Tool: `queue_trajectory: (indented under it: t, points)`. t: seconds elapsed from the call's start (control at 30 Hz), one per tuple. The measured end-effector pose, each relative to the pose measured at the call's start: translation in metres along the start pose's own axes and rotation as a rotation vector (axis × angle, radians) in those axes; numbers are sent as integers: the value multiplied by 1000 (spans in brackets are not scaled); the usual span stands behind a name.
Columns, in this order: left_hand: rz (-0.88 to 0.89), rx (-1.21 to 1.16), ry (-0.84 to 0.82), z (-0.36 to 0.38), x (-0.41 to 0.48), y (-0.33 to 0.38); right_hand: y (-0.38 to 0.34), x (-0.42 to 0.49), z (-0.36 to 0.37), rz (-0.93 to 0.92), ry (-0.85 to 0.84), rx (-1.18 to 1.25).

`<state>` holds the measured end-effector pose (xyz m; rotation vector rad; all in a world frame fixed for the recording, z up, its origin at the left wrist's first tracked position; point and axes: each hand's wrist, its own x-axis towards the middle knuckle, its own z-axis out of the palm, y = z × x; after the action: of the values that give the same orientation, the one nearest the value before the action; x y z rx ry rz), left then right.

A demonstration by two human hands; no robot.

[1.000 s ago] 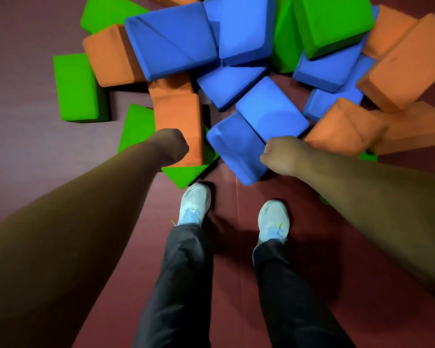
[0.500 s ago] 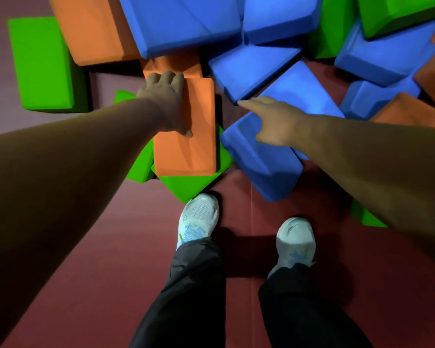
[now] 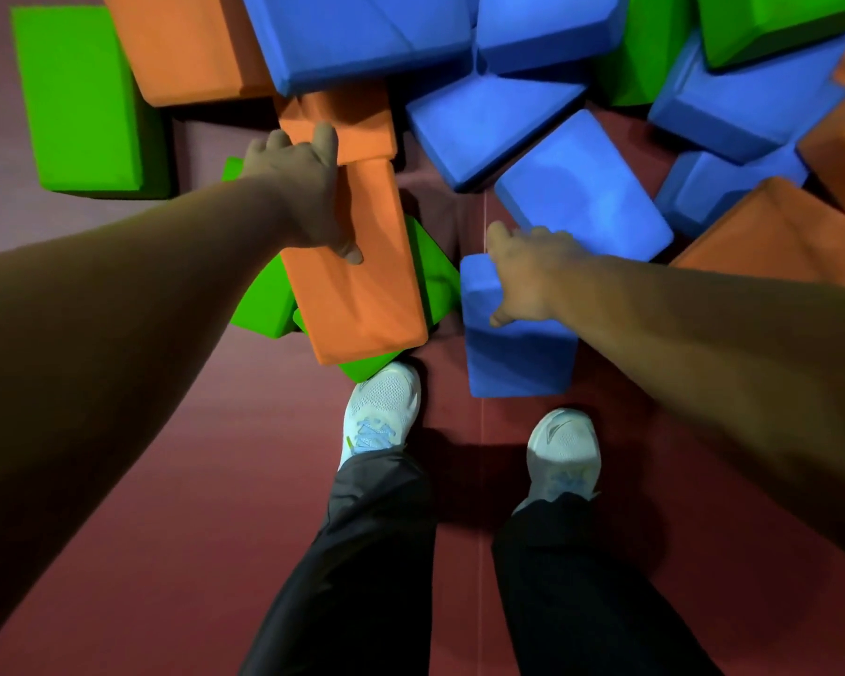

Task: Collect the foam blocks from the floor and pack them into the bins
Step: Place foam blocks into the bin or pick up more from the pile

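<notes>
Behind the held orange block (image 3: 362,295) and blue block (image 3: 518,353), piled blocks (image 3: 581,197) crowd close.

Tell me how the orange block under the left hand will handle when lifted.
Probably light: the left hand alone grips the orange block by its edge. Likely squashy, since its corners look rounded. Flat faces, so it shouldn't roll.

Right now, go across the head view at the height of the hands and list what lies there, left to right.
lone green block → long orange block, gripped by the left hand → blue block, gripped by the right hand → orange block at the right edge
</notes>
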<state>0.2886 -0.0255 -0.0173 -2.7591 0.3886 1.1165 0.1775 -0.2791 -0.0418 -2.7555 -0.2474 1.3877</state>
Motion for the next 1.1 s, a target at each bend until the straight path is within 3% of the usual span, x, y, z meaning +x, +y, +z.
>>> queue_trajectory:
  t: [0.17,0.4,0.67,0.87,1.1]
  points:
    - [49,32,0,-2,-41,7,15,-50,4,144,-38,97]
    - [195,118,-121,-42,-92,73,32,-150,-7,343,82,437]
    - [518,242,-130,-101,-148,180,36,-256,1,662,251,704]
    - [736,465,-52,-86,-195,246,-2,-330,72,880,285,924]
    - [923,741,-51,3,-281,294,-77,-422,213,1047,250,1252]
